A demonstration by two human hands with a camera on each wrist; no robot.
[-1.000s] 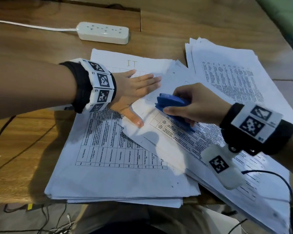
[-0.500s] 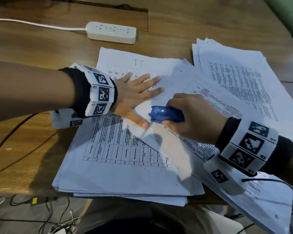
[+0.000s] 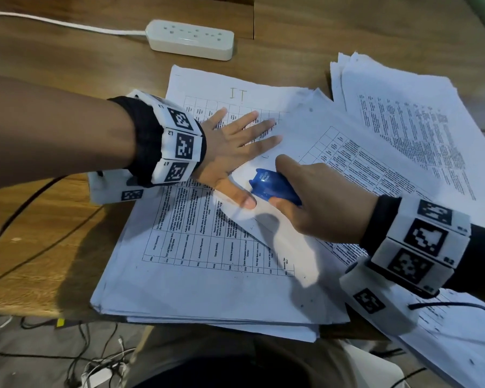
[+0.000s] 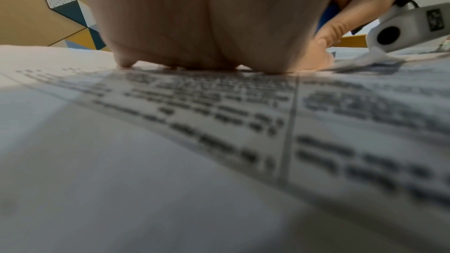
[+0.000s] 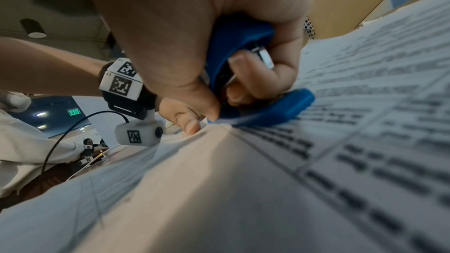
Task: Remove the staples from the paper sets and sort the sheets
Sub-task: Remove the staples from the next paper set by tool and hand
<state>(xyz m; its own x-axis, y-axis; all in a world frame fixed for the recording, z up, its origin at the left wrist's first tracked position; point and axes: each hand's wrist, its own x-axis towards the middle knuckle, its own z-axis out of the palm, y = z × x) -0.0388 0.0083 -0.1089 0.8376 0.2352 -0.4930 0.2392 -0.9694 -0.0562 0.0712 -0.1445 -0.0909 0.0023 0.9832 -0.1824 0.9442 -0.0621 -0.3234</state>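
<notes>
My left hand lies flat with fingers spread, pressing on a stapled paper set that lies slanted over a printed stack. Its thumb pins the set's near corner. My right hand grips a blue staple remover, its nose at that corner right beside the left thumb. In the right wrist view the staple remover is squeezed between thumb and fingers, its lower jaw on the sheet. The staple itself is hidden. The left wrist view shows my palm resting on blurred print.
Another pile of printed sheets lies at the right, reaching the table's near edge. A white power strip with its cord sits at the back. Bare wooden table lies to the left. Cables lie on the floor below.
My right hand has slid the staple remover left and nearer, up against my left thumb at the corner. My left hand stays pressed flat on the papers.
</notes>
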